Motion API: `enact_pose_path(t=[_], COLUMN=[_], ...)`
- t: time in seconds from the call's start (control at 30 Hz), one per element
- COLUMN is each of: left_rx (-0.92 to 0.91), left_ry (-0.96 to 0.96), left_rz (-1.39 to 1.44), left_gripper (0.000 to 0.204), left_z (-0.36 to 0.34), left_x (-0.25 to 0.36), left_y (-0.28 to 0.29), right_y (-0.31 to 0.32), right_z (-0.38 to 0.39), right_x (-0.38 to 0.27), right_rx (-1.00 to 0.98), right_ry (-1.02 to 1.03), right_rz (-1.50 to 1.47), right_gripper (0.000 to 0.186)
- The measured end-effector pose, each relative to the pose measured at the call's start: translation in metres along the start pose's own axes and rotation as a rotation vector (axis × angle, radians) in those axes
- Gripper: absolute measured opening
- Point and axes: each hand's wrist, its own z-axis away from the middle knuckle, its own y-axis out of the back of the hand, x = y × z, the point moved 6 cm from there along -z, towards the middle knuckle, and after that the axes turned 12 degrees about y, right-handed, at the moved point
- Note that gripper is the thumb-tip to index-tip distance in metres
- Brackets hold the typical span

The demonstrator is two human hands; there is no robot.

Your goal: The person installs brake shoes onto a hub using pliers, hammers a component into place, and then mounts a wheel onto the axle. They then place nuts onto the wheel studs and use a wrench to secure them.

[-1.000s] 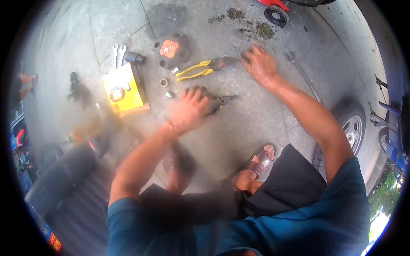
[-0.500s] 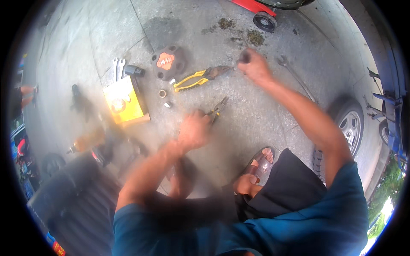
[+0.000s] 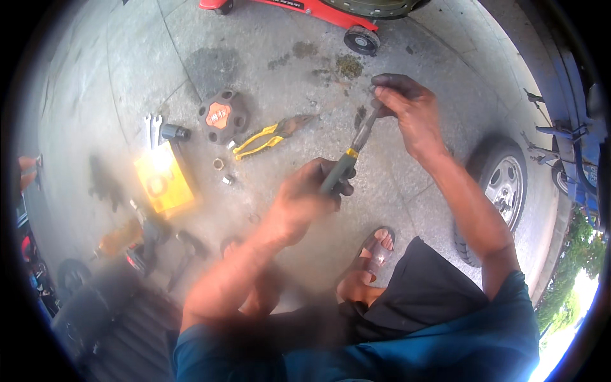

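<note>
My left hand [image 3: 305, 197] is wrapped round the dark green handles of slim long-nosed pliers [image 3: 340, 172] with a yellow band. Their metal jaws slant up and away to the right, up to the fingers of my right hand [image 3: 417, 118]. That hand is closed in a pinch at the jaw tip, its fingertips dark with grime; whatever sits between them is too small to make out. On the concrete beyond my left hand lie yellow-handled pliers [image 3: 254, 142], a brass-coloured nut [image 3: 218, 164], a small silver nut [image 3: 228, 181] and a dark round hub cap [image 3: 234, 121] with an orange centre.
At left are a yellow box [image 3: 168, 184], two wrenches [image 3: 156, 130], a black socket [image 3: 175, 132], an amber bottle [image 3: 119, 239] and a hammer [image 3: 184, 254]. A wheel [image 3: 506, 191] stands right of my right forearm. A red jack [image 3: 318, 14] is at the far edge.
My left hand has moved up and right with the long-nosed pliers, bringing the jaws to my right hand. My right hand has turned its fingers toward them. The view has shifted slightly.
</note>
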Motion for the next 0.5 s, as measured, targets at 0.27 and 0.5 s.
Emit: enact_pose_path(t=[0.27, 0.5], left_rx=[0.033, 0.143], left_ry=[-0.114, 0.034], left_rz=[0.180, 0.175], left_gripper=[0.057, 0.053], left_z=[-0.008, -0.006], left_x=[0.021, 0.018], left_y=[-0.011, -0.002], right_y=[0.001, -0.003], right_z=[0.001, 0.002], right_x=[-0.016, -0.018], right_rx=[0.037, 0.016], right_ry=[0.117, 0.144], right_rz=[0.082, 0.097], right_gripper=[0.022, 0.022])
